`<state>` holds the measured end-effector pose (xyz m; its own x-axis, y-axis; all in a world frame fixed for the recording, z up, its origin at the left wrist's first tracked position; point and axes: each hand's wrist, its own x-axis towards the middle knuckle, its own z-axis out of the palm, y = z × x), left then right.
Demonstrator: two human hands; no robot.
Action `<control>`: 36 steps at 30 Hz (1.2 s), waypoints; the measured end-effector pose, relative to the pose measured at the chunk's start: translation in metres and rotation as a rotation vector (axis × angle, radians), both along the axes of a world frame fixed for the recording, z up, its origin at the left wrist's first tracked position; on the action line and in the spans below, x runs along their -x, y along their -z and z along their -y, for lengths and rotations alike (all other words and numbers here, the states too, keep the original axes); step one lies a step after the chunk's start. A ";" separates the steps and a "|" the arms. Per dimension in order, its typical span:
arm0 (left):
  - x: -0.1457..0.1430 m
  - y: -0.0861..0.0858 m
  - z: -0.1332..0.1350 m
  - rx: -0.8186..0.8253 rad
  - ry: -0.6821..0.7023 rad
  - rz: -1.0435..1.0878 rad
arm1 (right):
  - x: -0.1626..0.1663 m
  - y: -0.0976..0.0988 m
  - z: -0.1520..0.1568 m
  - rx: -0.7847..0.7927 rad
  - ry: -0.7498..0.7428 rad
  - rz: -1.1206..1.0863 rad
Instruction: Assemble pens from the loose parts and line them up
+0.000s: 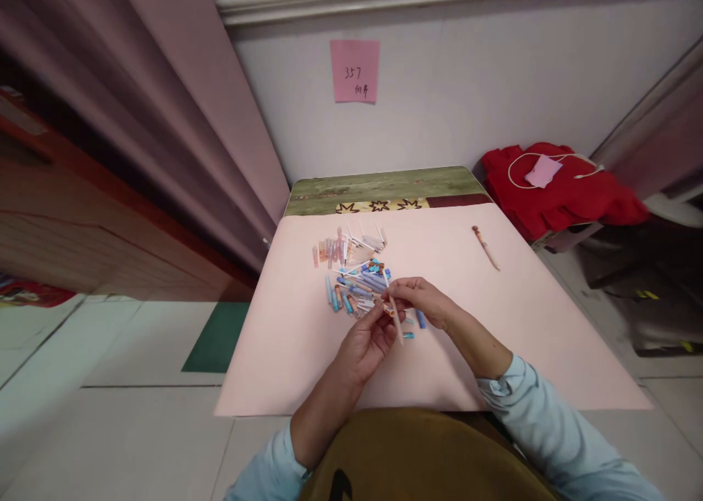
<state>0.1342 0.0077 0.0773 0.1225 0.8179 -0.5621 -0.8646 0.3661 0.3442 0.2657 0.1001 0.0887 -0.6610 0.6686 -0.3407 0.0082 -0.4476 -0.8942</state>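
My left hand (pixel 367 343) and my right hand (pixel 422 301) meet over the middle of a pink sheet (pixel 494 340) on a small table. The right hand pinches a thin pale pen refill (pixel 394 318), which slants down toward me. The left hand's fingers are closed on a small orange pen part (pixel 389 311) at the refill. Just beyond the hands lies a pile of blue, orange and white pen parts (pixel 359 287). Farther back sits a second heap of clear and white parts (pixel 351 250).
A single assembled pen (pixel 486 247) lies alone on the sheet at the right. The green table top (pixel 378 186) shows behind the sheet. A red cloth (pixel 554 190) with a white cable lies right of the table. A curtain (pixel 181 120) hangs at the left; a pink note (pixel 354 70) is on the wall.
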 end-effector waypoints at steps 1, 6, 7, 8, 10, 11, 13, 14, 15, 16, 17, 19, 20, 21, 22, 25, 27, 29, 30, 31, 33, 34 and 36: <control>0.000 0.000 0.000 -0.006 0.006 -0.003 | -0.001 0.000 0.000 0.002 0.022 -0.001; -0.001 0.000 0.000 -0.025 0.048 0.000 | -0.001 0.000 0.002 -0.050 0.164 -0.029; -0.001 0.000 -0.001 -0.022 0.049 -0.001 | 0.000 0.001 0.003 -0.068 0.175 -0.027; -0.001 0.000 -0.001 -0.020 0.048 -0.001 | 0.000 0.001 0.003 -0.088 0.178 -0.021; -0.001 0.000 -0.001 -0.019 0.043 0.001 | 0.000 0.002 0.004 -0.126 0.176 0.000; -0.001 0.000 -0.001 -0.020 0.040 0.003 | -0.001 0.002 0.004 -0.139 0.180 0.009; 0.000 -0.001 -0.002 -0.017 0.032 0.002 | -0.003 0.003 0.004 -0.157 0.207 0.022; 0.002 -0.001 -0.002 -0.010 0.030 0.002 | -0.005 0.003 0.005 -0.165 0.236 0.029; 0.003 -0.002 -0.003 -0.001 0.028 0.003 | -0.008 0.004 0.006 -0.176 0.273 0.039; 0.004 -0.002 -0.004 0.009 0.025 0.001 | -0.011 0.004 0.008 -0.188 0.312 0.054; 0.006 -0.003 -0.006 0.017 0.016 -0.005 | -0.014 0.005 0.010 -0.199 0.343 0.075; 0.008 -0.005 -0.010 0.023 -0.018 -0.022 | -0.020 0.008 0.019 -0.210 0.370 0.112; 0.009 -0.005 -0.012 0.025 -0.038 -0.033 | -0.021 0.009 0.025 -0.207 0.367 0.124; 0.009 -0.005 -0.014 0.026 -0.058 -0.043 | -0.022 0.011 0.031 -0.196 0.357 0.128; 0.008 -0.005 -0.016 0.026 -0.077 -0.052 | -0.021 0.014 0.038 -0.178 0.344 0.127; 0.004 -0.002 -0.021 0.015 -0.101 -0.079 | -0.012 0.021 0.055 -0.088 0.318 0.071; 0.001 0.002 -0.022 0.003 -0.102 -0.095 | -0.005 0.025 0.061 -0.040 0.338 0.013; 0.000 0.004 -0.022 -0.001 -0.103 -0.098 | -0.001 0.028 0.062 -0.006 0.376 -0.018; 0.001 0.005 -0.022 -0.001 -0.112 -0.096 | 0.000 0.029 0.062 0.007 0.397 -0.018; 0.002 0.006 -0.021 0.002 -0.124 -0.093 | 0.000 0.029 0.061 0.013 0.417 -0.012; 0.008 0.006 -0.020 0.016 -0.143 -0.087 | -0.004 0.028 0.059 -0.012 0.449 0.009; 0.011 0.005 -0.020 0.028 -0.153 -0.086 | -0.007 0.026 0.059 -0.047 0.463 0.023; 0.018 0.004 -0.021 0.054 -0.168 -0.087 | -0.015 0.024 0.059 -0.156 0.485 0.060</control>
<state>0.1164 0.0283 0.0737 -0.0645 0.7914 -0.6079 -0.8830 0.2385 0.4043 0.2806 0.0408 0.0646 -0.2448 0.9394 -0.2401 -0.1142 -0.2738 -0.9550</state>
